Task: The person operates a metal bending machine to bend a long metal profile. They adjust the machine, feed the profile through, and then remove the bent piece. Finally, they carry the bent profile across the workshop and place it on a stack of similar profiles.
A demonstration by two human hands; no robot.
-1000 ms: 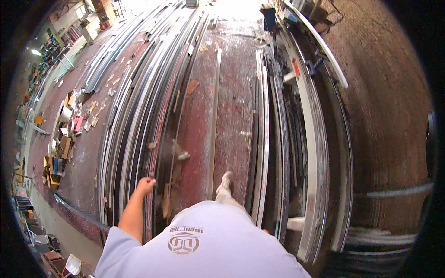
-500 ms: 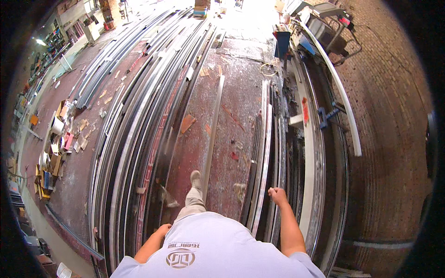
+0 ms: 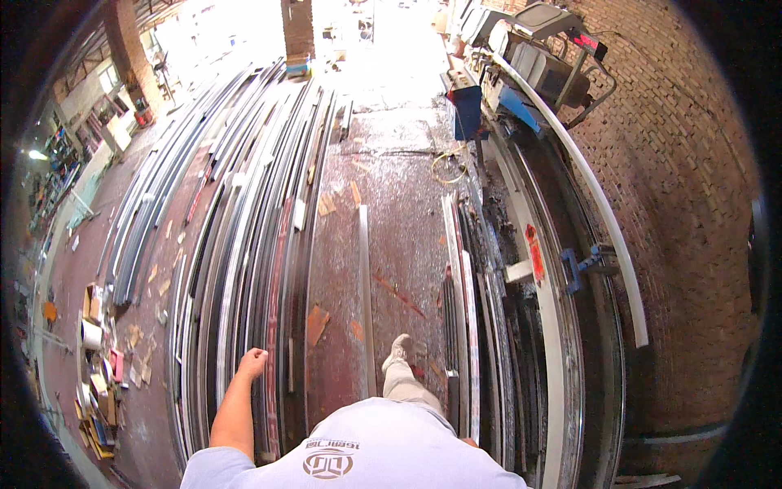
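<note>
My left hand (image 3: 255,363) swings forward over the long metal profiles (image 3: 234,301) stacked along the floor on my left. Its fingers are curled in, with nothing seen in them, and it appears apart from the profiles. Only a sliver of skin at my right side, perhaps my right hand (image 3: 470,442), shows past the shirt; its fingers are hidden. One shoe (image 3: 399,350) is ahead of me on the reddish floor, beside a single long pale bar (image 3: 364,293).
More profiles (image 3: 466,326) lie to my right, beside a long machine bed (image 3: 554,391) with a blue clamp (image 3: 573,270). A blue control box (image 3: 467,110) stands ahead. Cardboard scraps (image 3: 318,324) litter the walkway; boxes (image 3: 98,391) sit at far left. A brick wall (image 3: 692,163) borders the right.
My left hand has swung forward and up, while my right has drawn back beside my body. The other foot is now in front, and the view has tilted up and shifted.
</note>
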